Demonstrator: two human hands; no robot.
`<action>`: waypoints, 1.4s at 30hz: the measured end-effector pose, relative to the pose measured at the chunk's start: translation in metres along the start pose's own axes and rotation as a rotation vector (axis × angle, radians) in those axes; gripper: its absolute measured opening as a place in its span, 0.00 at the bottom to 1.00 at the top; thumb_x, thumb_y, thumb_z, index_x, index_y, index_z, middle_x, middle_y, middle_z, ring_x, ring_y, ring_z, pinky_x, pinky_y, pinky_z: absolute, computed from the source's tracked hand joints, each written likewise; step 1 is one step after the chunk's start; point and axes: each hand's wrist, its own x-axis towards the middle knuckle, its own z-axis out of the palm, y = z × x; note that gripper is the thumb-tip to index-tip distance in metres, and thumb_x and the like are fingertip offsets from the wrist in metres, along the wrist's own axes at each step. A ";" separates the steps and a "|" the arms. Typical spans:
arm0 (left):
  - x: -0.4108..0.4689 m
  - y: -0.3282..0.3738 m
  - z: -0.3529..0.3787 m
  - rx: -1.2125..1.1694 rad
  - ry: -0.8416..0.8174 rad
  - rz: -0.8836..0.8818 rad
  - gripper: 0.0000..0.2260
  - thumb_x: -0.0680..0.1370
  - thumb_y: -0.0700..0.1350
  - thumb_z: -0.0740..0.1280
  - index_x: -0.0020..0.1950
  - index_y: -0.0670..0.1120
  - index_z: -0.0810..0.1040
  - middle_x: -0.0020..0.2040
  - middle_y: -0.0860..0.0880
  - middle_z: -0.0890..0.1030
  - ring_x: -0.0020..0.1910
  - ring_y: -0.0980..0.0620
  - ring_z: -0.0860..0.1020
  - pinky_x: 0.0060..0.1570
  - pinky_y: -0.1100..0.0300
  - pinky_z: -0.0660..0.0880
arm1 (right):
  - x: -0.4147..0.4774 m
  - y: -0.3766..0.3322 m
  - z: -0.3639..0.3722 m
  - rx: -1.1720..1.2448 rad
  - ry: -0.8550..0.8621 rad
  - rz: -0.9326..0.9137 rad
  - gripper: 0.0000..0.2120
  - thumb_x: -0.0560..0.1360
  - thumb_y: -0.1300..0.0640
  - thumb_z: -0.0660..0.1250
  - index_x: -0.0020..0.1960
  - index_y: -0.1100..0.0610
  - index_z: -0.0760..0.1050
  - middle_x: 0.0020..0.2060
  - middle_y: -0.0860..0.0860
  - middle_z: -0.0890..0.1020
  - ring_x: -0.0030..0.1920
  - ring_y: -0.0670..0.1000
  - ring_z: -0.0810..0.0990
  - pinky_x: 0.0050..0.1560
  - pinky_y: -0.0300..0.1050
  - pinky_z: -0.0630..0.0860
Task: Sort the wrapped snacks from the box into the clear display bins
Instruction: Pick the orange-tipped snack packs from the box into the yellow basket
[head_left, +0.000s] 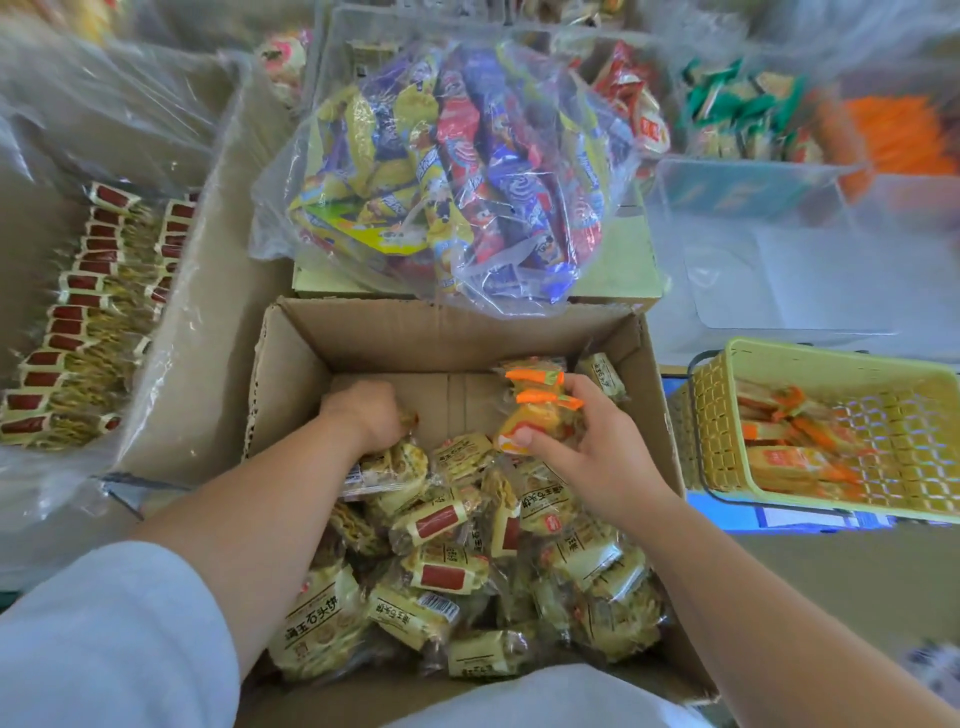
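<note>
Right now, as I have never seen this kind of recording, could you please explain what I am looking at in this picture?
There is no machine: the picture comes from a camera worn on a person's head, looking down at their two bare hands. Both reach into a cardboard box of cream-wrapped snack packets. The right hand grips orange-ended packets; the left hand digs among the pile, and whether it holds anything is hidden. A yellow basket on the right holds similar orange packets, and a clear bag of colourful snacks lies beyond the box.
</note>
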 end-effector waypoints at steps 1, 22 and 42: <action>-0.006 0.001 -0.002 0.006 0.064 0.034 0.17 0.78 0.56 0.67 0.63 0.48 0.78 0.61 0.44 0.81 0.58 0.42 0.80 0.54 0.52 0.77 | -0.005 0.000 -0.001 0.016 0.010 -0.003 0.24 0.67 0.32 0.72 0.61 0.34 0.70 0.52 0.43 0.84 0.53 0.45 0.82 0.56 0.53 0.80; -0.199 0.205 -0.003 -1.684 0.059 0.073 0.14 0.83 0.41 0.64 0.49 0.58 0.86 0.45 0.47 0.88 0.38 0.53 0.85 0.34 0.57 0.80 | -0.091 0.099 -0.149 0.115 0.250 0.010 0.17 0.65 0.38 0.74 0.53 0.34 0.77 0.37 0.42 0.85 0.36 0.42 0.82 0.39 0.34 0.75; -0.152 0.396 0.036 -1.263 0.313 -0.071 0.10 0.82 0.41 0.68 0.57 0.56 0.78 0.49 0.55 0.87 0.47 0.52 0.85 0.49 0.52 0.81 | -0.016 0.240 -0.352 -1.221 -0.425 -0.183 0.32 0.78 0.47 0.65 0.78 0.41 0.56 0.77 0.45 0.64 0.73 0.58 0.65 0.75 0.59 0.57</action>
